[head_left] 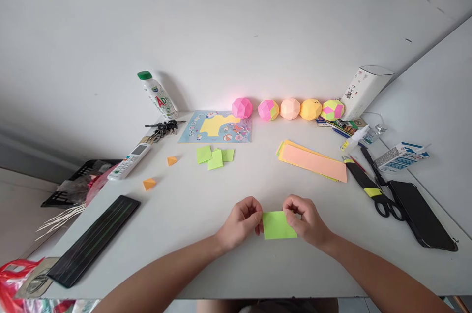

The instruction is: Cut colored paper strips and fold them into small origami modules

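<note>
Between my two hands is a light green paper (278,227), a flat rectangle held just above the table near its front edge. My left hand (243,219) pinches its left edge, and my right hand (306,219) grips the upper right corner with thumb and fingers. Beyond them to the left lie several small green paper pieces (215,158), partly overlapping. A fanned stack of long paper strips (313,160), peach on top with yellow and green beneath, rests to the right.
Several faceted paper balls (290,109) line the wall. On the left are two orange folded pieces (149,184), a remote control (131,160), keys (162,128), a bottle (158,96) and a black case (94,239). Scissors (385,204), a glue bottle (354,138) and a phone (422,214) lie right.
</note>
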`<action>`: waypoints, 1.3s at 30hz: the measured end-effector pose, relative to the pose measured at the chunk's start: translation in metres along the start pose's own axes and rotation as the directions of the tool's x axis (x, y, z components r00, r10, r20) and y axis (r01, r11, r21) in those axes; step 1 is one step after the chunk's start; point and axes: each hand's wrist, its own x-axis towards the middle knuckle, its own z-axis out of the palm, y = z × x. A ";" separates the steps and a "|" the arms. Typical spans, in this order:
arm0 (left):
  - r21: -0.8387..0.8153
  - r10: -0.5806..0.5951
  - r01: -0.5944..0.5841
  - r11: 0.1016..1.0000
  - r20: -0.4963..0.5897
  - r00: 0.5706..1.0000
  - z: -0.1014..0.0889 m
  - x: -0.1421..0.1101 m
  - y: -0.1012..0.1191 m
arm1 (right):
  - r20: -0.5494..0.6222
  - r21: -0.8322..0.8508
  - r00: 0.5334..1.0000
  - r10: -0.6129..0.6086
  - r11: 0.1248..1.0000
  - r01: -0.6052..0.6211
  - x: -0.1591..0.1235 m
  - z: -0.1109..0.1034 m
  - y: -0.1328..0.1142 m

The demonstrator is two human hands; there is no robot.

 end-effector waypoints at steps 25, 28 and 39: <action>0.039 -0.104 0.099 0.994 0.142 0.984 -0.001 0.003 -0.008 | 0.209 0.243 0.970 0.125 0.954 -0.175 -0.003 0.011 0.002; 0.059 -0.089 0.080 0.995 0.156 0.984 -0.001 0.002 -0.008 | 0.203 0.223 0.970 0.135 0.958 -0.180 -0.004 0.014 0.003; 0.186 -0.128 0.095 0.978 0.177 0.976 0.001 -0.002 -0.004 | 0.182 0.069 0.980 0.079 0.993 -0.092 -0.001 0.002 -0.002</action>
